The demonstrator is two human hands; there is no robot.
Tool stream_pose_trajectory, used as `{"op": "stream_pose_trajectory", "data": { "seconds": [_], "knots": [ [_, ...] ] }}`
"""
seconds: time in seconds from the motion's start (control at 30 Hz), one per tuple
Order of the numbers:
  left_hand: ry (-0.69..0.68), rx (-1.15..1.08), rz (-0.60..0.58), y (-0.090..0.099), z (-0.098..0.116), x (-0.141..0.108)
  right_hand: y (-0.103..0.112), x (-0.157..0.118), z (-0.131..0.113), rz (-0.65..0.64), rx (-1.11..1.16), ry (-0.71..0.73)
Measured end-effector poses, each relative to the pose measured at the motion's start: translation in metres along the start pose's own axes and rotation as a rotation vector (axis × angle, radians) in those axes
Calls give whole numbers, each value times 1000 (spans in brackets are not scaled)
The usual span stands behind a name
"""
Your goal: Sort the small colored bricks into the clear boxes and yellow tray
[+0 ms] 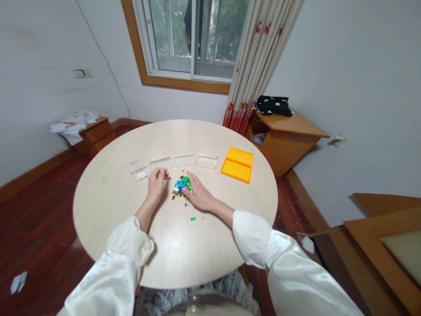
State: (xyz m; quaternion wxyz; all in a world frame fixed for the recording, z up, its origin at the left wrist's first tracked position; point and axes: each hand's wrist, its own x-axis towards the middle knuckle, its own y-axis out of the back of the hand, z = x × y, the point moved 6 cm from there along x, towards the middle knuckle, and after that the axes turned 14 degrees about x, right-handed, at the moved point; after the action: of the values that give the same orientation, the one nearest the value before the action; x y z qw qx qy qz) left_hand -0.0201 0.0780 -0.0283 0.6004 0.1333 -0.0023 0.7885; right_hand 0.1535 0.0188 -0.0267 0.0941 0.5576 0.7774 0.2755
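Observation:
A small heap of toy building bricks [180,185] in blue, green, brown and yellow lies on the round table [184,250]. Along the heap's right side, my right hand [200,194] is stretched out with its fingers extended, touching the bricks. To the left of the heap is my left hand [156,183], its fingers curled in and closed; anything inside them is hidden. Just beyond the hands, several clear plastic trays [184,161] stand in a curved row. A green brick [193,219] lies apart, nearer to me, with a few tiny pieces around it.
An open orange-yellow case [239,163] lies at the table's right. Behind it stands a wooden cabinet [296,125] with dark patterned cloth [273,105] on top. Papers [77,123] cover a low cabinet at the left. A curtain [251,57] hangs beside the window.

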Motion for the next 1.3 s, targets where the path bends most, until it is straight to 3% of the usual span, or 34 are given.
{"op": "stream_pose_trajectory", "data": {
  "seconds": [0.1,0.23,0.3,0.5,0.63,0.8,1.1,1.3],
  "knots": [
    [9,-20,-28,-1,-5,3,8,-14,-6,39,14,-1],
    [-88,93,-135,-14,2,4,0,-53,-23,-140,-201,178],
    [-146,199,-204,-25,7,4,-6,-63,-23,-179,-254,189],
    [-270,448,-486,-55,14,-4,-5,-29,-1,-55,-262,-13],
    [-304,479,-545,-57,15,-13,-2,2,6,-14,-232,-41],
    [-306,376,-502,-56,22,-27,-6,20,7,-22,-168,87],
    [-171,261,-212,-50,21,-34,-7,27,3,39,42,218],
    [7,-10,-58,-46,7,-25,3,34,11,150,349,113]
  ]
}}
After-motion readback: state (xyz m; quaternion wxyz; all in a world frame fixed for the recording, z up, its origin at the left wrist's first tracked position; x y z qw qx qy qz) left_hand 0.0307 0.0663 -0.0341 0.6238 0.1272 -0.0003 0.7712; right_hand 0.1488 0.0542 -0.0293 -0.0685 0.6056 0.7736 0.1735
